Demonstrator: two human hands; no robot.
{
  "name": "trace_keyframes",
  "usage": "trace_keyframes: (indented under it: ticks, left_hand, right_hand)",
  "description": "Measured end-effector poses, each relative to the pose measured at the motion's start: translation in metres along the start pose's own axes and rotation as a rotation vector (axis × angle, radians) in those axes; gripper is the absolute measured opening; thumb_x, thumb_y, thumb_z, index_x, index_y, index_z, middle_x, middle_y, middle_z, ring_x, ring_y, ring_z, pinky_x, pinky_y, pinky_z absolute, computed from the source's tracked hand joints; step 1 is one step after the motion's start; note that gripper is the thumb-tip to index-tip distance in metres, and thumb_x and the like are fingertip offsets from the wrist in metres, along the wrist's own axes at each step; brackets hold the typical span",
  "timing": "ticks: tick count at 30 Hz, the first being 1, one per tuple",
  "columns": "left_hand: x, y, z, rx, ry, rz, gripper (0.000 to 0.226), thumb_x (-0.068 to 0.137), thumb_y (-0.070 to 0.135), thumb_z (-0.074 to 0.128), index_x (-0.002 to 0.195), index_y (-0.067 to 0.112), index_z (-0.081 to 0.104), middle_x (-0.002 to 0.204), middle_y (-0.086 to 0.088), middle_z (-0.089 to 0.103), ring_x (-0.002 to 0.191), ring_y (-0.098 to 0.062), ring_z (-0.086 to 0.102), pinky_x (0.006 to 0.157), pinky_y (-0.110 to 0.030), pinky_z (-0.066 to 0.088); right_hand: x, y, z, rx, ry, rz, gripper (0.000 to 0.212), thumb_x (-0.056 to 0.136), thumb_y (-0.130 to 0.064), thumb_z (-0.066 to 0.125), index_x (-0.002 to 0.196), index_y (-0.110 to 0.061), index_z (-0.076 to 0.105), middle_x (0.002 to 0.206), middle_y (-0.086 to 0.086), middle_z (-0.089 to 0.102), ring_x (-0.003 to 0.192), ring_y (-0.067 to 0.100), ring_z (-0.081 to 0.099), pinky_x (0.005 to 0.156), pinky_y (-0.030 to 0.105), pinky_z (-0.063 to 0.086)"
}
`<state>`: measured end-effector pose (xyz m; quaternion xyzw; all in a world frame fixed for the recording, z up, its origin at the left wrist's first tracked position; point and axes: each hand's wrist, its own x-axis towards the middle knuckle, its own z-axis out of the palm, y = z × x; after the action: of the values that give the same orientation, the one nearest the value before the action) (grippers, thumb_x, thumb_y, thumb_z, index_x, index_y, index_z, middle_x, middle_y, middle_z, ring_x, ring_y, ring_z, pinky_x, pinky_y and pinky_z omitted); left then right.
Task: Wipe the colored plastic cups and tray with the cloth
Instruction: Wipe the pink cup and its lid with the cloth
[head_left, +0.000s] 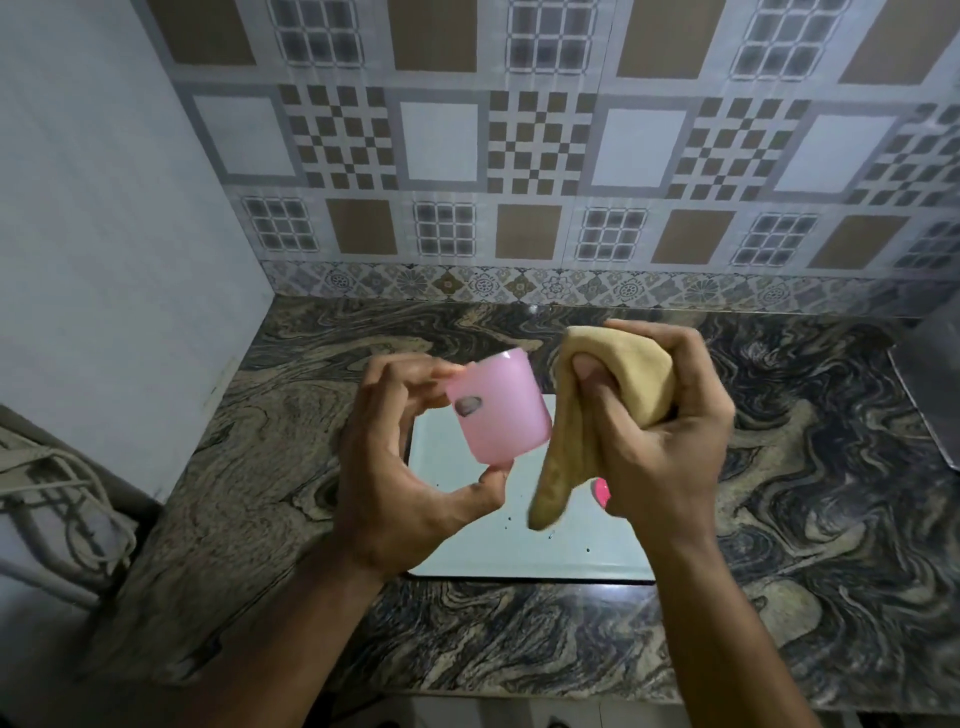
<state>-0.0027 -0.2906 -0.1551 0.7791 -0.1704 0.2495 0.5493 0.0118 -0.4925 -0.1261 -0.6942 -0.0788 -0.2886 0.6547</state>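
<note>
My left hand (400, 467) holds a light pink plastic cup (498, 408) tilted on its side above the tray, thumb at its base and fingers at its rim. The cup has a dark sticker on its wall. My right hand (660, 441) grips a bunched tan cloth (631, 374) just right of the cup; one end of the cloth hangs down toward the tray. A pale white tray (519, 551) lies flat on the counter under both hands. A sliver of a bright pink cup (602, 492) shows on the tray, mostly hidden by my right hand.
The tray rests on a dark swirled stone counter (831, 493) against a patterned tile wall. A white wall closes the left side. A metal edge (930, 400) shows at the far right. A grey cloth item with cords (47, 499) sits at the lower left.
</note>
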Motion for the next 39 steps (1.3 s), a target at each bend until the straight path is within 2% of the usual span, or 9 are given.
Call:
trace_keyframes:
  ticks: [4, 8, 12, 15, 17, 20, 27, 32, 39]
  left_hand:
    - [-0.001, 0.000, 0.004, -0.341, 0.072, -0.147, 0.073, 0.069, 0.017, 0.085, 0.131, 0.026, 0.049, 0.135, -0.011, 0.054, 0.123, -0.029, 0.064, 0.102, -0.051, 0.055]
    - [0.001, 0.004, 0.009, -0.503, 0.037, -0.219, 0.074, 0.072, 0.010, 0.084, 0.137, 0.018, 0.049, 0.142, -0.016, 0.054, 0.132, -0.030, 0.061, 0.107, -0.050, 0.053]
    - [0.002, -0.003, 0.005, -0.368, 0.044, -0.247, 0.077, 0.070, 0.018, 0.091, 0.137, 0.013, 0.053, 0.141, -0.012, 0.062, 0.133, -0.036, 0.060, 0.110, -0.060, 0.051]
    - [0.006, -0.003, 0.003, -0.191, 0.095, -0.204, 0.081, 0.067, 0.031, 0.096, 0.135, 0.011, 0.058, 0.135, -0.007, 0.067, 0.126, -0.029, 0.065, 0.107, -0.047, 0.056]
    - [0.008, -0.002, 0.003, -0.079, 0.106, -0.146, 0.082, 0.068, 0.037, 0.096, 0.138, 0.014, 0.061, 0.134, -0.003, 0.067, 0.123, -0.024, 0.066, 0.104, -0.036, 0.055]
    - [0.007, 0.001, 0.003, 0.065, 0.066, -0.040, 0.071, 0.072, 0.043, 0.093, 0.133, 0.020, 0.065, 0.125, -0.004, 0.064, 0.113, -0.023, 0.068, 0.096, -0.044, 0.059]
    - [0.010, 0.008, -0.001, 0.058, 0.017, 0.121, 0.070, 0.073, 0.037, 0.095, 0.130, 0.015, 0.062, 0.118, -0.012, 0.063, 0.108, -0.032, 0.069, 0.089, -0.049, 0.060]
    - [0.009, 0.005, 0.003, -0.095, 0.038, 0.078, 0.071, 0.071, 0.026, 0.096, 0.131, 0.017, 0.060, 0.122, -0.018, 0.062, 0.115, -0.034, 0.067, 0.097, -0.038, 0.056]
    - [0.022, 0.006, 0.001, -0.340, 0.130, -0.061, 0.068, 0.069, 0.014, 0.091, 0.123, 0.017, 0.050, 0.128, -0.008, 0.062, 0.116, -0.022, 0.069, 0.092, -0.037, 0.060]
  right_hand:
    - [-0.026, -0.001, -0.001, 0.045, -0.008, -0.010, 0.028, 0.087, -0.010, 0.080, 0.111, -0.015, 0.067, 0.104, -0.012, 0.073, 0.091, 0.006, 0.068, 0.078, 0.020, 0.055]
    - [-0.049, -0.003, 0.012, 0.047, 0.024, -0.025, 0.030, 0.087, -0.014, 0.080, 0.113, -0.019, 0.065, 0.111, 0.002, 0.073, 0.098, 0.011, 0.072, 0.083, 0.023, 0.058]
    - [-0.045, -0.003, 0.012, 0.000, -0.002, -0.074, 0.033, 0.089, -0.014, 0.082, 0.115, -0.028, 0.065, 0.113, -0.004, 0.074, 0.101, 0.021, 0.074, 0.083, 0.039, 0.062]
    - [-0.041, -0.001, 0.008, -0.060, -0.032, -0.114, 0.033, 0.089, -0.015, 0.082, 0.114, -0.028, 0.065, 0.113, -0.002, 0.073, 0.101, 0.024, 0.074, 0.082, 0.047, 0.062]
    - [-0.038, -0.003, 0.006, -0.091, -0.054, -0.173, 0.029, 0.091, -0.019, 0.083, 0.114, -0.023, 0.066, 0.112, 0.002, 0.073, 0.102, 0.024, 0.072, 0.083, 0.043, 0.060]
    - [-0.033, -0.009, 0.009, -0.170, -0.091, -0.244, 0.027, 0.090, -0.024, 0.082, 0.113, -0.014, 0.071, 0.109, 0.008, 0.071, 0.103, 0.018, 0.071, 0.084, 0.029, 0.057]
    - [-0.004, -0.014, 0.013, -0.039, -0.068, -0.156, 0.026, 0.090, -0.008, 0.085, 0.111, -0.013, 0.070, 0.111, 0.006, 0.076, 0.102, 0.024, 0.075, 0.087, 0.047, 0.061]
    - [-0.003, -0.016, 0.017, 0.020, -0.078, -0.147, 0.025, 0.090, 0.001, 0.083, 0.110, -0.003, 0.069, 0.111, 0.006, 0.075, 0.102, 0.022, 0.075, 0.089, 0.040, 0.061]
    - [-0.030, 0.001, 0.005, -0.017, -0.014, -0.007, 0.026, 0.087, -0.013, 0.082, 0.108, -0.021, 0.070, 0.105, -0.012, 0.075, 0.094, 0.009, 0.072, 0.079, 0.027, 0.058]
